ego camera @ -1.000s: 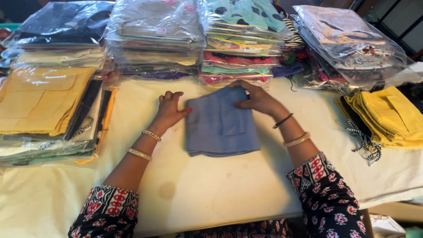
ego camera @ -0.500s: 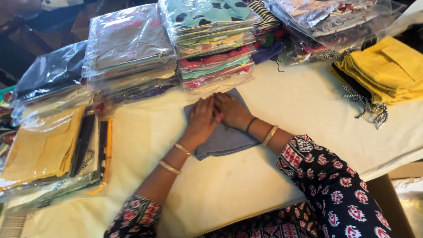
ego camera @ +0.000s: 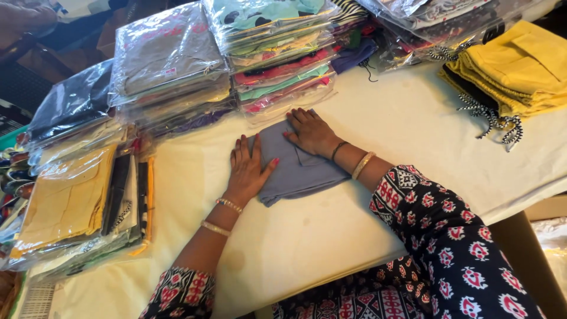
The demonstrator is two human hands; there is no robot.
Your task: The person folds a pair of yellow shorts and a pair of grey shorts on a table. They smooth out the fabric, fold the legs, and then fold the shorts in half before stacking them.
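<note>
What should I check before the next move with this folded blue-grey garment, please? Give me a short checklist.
1. Left hand flat on the folded blue-grey garment: ok.
2. Right hand flat on its upper part: ok.
3. Garment lies wholly on the cream table cover: ok.
4. Garment apart from the yellow garments: ok.
5. Top edge apart from the bagged stack: not ok, touching or nearly.
6. Underside folds even: cannot tell.

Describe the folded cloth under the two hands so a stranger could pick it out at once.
On the cream-covered table, in front of the stacks of bagged clothes, lies a folded blue-grey garment. The left hand and right hand press flat on it. Unlike its neighbours, it is unwrapped, plain and lies alone.
</note>
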